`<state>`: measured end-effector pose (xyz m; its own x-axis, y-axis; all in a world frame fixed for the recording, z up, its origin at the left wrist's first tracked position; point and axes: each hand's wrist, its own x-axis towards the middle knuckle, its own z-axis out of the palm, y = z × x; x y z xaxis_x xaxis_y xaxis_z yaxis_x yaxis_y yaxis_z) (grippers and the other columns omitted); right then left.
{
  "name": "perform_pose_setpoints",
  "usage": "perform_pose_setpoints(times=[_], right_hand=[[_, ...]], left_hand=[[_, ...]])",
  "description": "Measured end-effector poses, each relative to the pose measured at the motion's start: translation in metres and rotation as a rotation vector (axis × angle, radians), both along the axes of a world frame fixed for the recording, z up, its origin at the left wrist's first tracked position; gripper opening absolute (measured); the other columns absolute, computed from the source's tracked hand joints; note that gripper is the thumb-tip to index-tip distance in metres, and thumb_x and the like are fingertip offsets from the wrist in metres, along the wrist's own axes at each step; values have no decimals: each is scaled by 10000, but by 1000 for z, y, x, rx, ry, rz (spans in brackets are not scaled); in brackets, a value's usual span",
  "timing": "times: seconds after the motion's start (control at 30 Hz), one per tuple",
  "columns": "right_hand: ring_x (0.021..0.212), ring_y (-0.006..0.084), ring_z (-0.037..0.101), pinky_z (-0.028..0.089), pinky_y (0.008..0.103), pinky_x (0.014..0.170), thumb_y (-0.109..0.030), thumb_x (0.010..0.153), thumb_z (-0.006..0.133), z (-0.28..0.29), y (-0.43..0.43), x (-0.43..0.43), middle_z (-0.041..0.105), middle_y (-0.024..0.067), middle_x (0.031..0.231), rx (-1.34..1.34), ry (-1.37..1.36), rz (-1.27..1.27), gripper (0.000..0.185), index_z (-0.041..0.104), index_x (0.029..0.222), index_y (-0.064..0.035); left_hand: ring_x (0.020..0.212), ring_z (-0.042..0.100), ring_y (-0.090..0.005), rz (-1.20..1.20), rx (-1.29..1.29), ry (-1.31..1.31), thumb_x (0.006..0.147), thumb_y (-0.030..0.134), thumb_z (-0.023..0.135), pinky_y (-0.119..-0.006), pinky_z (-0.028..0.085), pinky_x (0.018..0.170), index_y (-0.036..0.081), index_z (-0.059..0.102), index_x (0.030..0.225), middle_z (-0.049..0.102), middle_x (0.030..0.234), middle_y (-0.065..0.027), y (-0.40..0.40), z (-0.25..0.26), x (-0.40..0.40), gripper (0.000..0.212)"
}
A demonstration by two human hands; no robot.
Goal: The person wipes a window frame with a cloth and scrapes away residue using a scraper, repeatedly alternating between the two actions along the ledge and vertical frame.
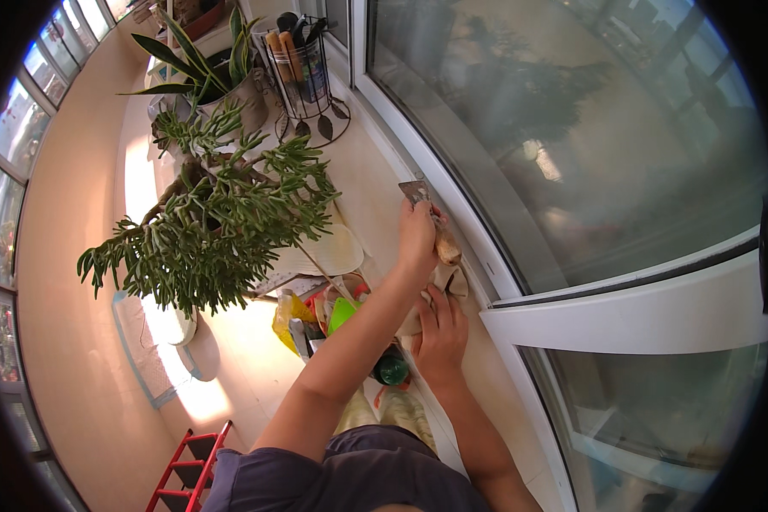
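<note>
A putty knife with a worn metal blade and a wooden handle is in my left hand, beside the white sliding-door frame. The blade points away from me and the fingers wrap around its neck. Nearer to me, my right hand rests on a beige cloth on the pale ledge. The fingers are bent over the cloth; whether they grip it, I cannot tell.
A bushy potted succulent spreads over the left of the ledge. Behind it stand a snake plant and a wire rack of tools. Below are a green bottle and a yellow container. A red step ladder stands lower left; glass doors line the right.
</note>
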<state>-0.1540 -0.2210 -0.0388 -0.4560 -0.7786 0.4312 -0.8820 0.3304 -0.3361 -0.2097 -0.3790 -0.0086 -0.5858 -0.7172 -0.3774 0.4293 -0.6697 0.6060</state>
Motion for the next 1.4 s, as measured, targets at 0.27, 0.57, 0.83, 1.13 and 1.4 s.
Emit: perform_pose_setpoints(times=[0.27,0.57,0.83,1.13,1.4], right_hand=[[1087,364,460,400,451,835,-57,655,591,0,2,-3,458,121,1259,34,-7,5,488,556,1141,-74],[1077,371,465,404,455,841,-57,679,576,3,-1,-1,477,127,1244,23,7,2,456,560,1135,-74],[1072,370,471,405,449,839,-55,682,567,2,-2,-1,484,124,1241,32,17,-2,446,570,1127,-78],[1074,366,474,404,445,835,-43,689,563,1,-2,-1,488,122,1242,26,-2,-4,439,577,1126,-81],[1066,369,479,406,445,836,-36,705,537,3,-3,-2,498,125,1237,26,-3,1,415,587,1114,-76]], left_hand=[[619,486,-155,-10,67,-24,856,67,395,-266,387,503,57,407,844,453,771,-64,8,11,7,20],[620,489,-164,-14,97,-62,832,53,385,-276,393,506,65,389,886,448,764,-61,-6,7,-4,55],[691,526,-195,86,97,-106,840,66,386,-336,451,594,49,404,918,453,809,-74,-22,15,-17,82],[669,529,-200,124,80,-88,856,81,371,-330,458,594,30,401,930,452,808,-74,-33,15,-21,94],[716,536,-215,170,105,-92,855,72,385,-320,477,615,27,410,929,450,836,-88,-45,14,-25,90]])
